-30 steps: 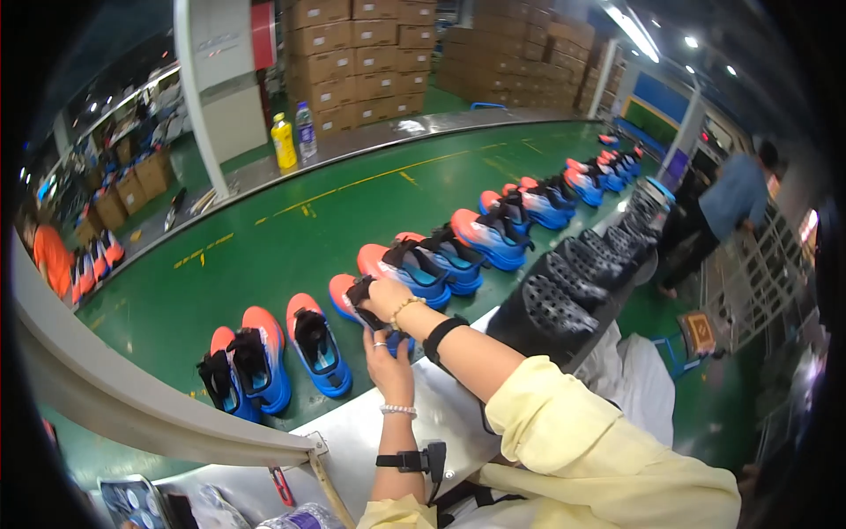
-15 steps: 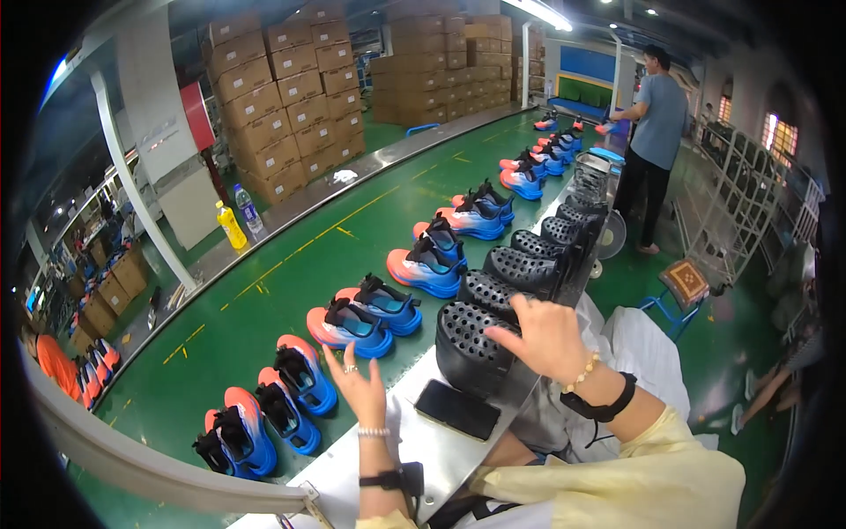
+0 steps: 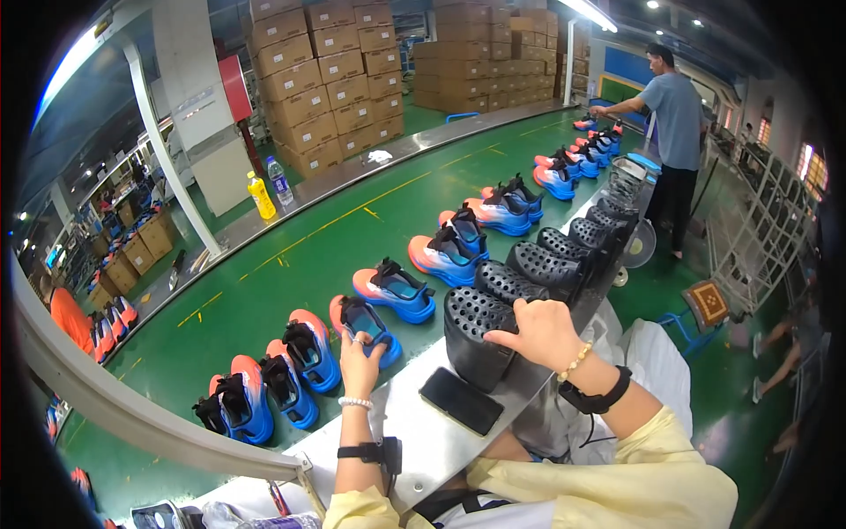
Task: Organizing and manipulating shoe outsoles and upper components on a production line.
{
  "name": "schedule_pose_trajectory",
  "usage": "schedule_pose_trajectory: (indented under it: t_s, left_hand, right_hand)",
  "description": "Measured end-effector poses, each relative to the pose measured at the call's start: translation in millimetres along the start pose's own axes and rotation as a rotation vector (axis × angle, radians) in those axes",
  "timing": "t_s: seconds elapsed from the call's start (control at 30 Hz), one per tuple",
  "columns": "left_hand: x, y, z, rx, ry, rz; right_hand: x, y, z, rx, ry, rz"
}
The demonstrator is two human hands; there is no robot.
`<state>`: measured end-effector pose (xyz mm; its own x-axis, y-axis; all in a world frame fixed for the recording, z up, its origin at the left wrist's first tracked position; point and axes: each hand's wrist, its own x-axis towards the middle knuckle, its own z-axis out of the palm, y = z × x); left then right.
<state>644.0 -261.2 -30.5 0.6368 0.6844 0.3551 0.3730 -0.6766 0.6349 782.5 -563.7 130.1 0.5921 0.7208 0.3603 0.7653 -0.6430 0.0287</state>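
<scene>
My left hand (image 3: pixel 359 363) is closed at the near side of an orange, white and blue sneaker (image 3: pixel 384 346), its fingertips on the collar. My right hand (image 3: pixel 548 333) lies over the right edge of the nearest black perforated clog-shaped piece (image 3: pixel 476 310), thumb on top and the other fingers curled round, partly hidden. Beyond it, several more such black pieces (image 3: pixel 538 264) stand in a row along the metal ledge. Just past the held shoe sits its mate, another sneaker (image 3: pixel 398 293). A dark phone (image 3: pixel 460 400) lies on the ledge between my forearms.
Sneakers (image 3: pixel 247 401) line the green belt (image 3: pixel 291 273) to both sides. Across the belt stand a yellow bottle (image 3: pixel 261 196) and a clear bottle (image 3: pixel 280 182). A pale curved bar (image 3: pixel 132 406) crosses at left. Further along, a person (image 3: pixel 674 123) reaches toward the belt.
My left hand has gone from open beside the sneakers to closed on one, which now sits apart from its mate and nearer me. My right hand stays at the black piece.
</scene>
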Motion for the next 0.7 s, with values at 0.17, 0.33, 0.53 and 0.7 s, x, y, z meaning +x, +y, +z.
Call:
schedule_pose_trajectory:
  t_s: [0.17, 0.33, 0.53, 0.7]
  left_hand:
    - [-28.8, 12.0, 7.1, -0.146, 0.134, -0.076]
    - [-35.8, 8.5, 17.3, -0.281, 0.215, -0.143]
    - [-37.1, 3.7, 18.7, -0.385, 0.252, -0.150]
    - [-36.0, 6.1, 21.3, -0.397, 0.272, -0.217]
  right_hand:
    - [3.0, -1.4, -40.2, 0.047, -0.016, 0.045]
    - [34.4, -32.5, -78.2, 0.174, 0.035, -0.034]
    - [121.3, -131.6, -7.1, 0.264, -0.465, -0.172]
    - [179.5, -162.0, 70.5, 0.345, -0.832, 0.006]
